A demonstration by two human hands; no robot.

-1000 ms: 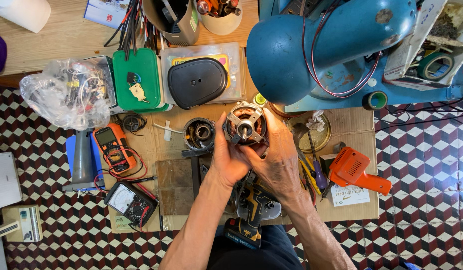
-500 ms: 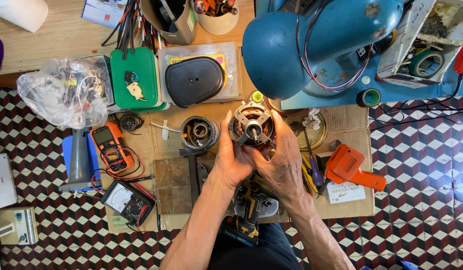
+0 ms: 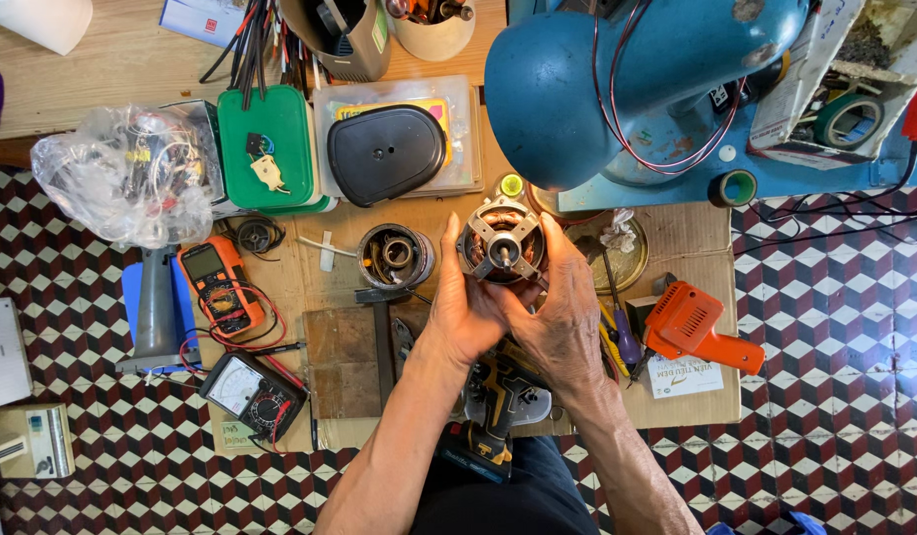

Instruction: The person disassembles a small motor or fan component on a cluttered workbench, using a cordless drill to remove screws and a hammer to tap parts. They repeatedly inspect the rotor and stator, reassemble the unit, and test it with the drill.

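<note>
A small electric motor (image 3: 500,244) with copper windings and a metal end plate with a central shaft is held up between both hands above a cardboard sheet (image 3: 688,391). My left hand (image 3: 462,299) cups its left side, thumb up along the casing. My right hand (image 3: 562,309) grips its right side and underside. Just left of the motor lies a round metal housing part (image 3: 395,256). A yellow and black cordless drill (image 3: 498,408) sits below my wrists, partly hidden.
An orange multimeter (image 3: 216,284), an analogue meter (image 3: 252,392), a hammer (image 3: 382,332) on a wooden block, an orange soldering gun (image 3: 696,326), screwdrivers (image 3: 619,315), a blue machine body (image 3: 637,79), a black cover (image 3: 385,153), a green box (image 3: 267,149), and a plastic bag of parts (image 3: 121,176) surround the work area on a chequered floor.
The motor and both hands have shifted slightly as the view moved; the grip on the motor stays the same.
</note>
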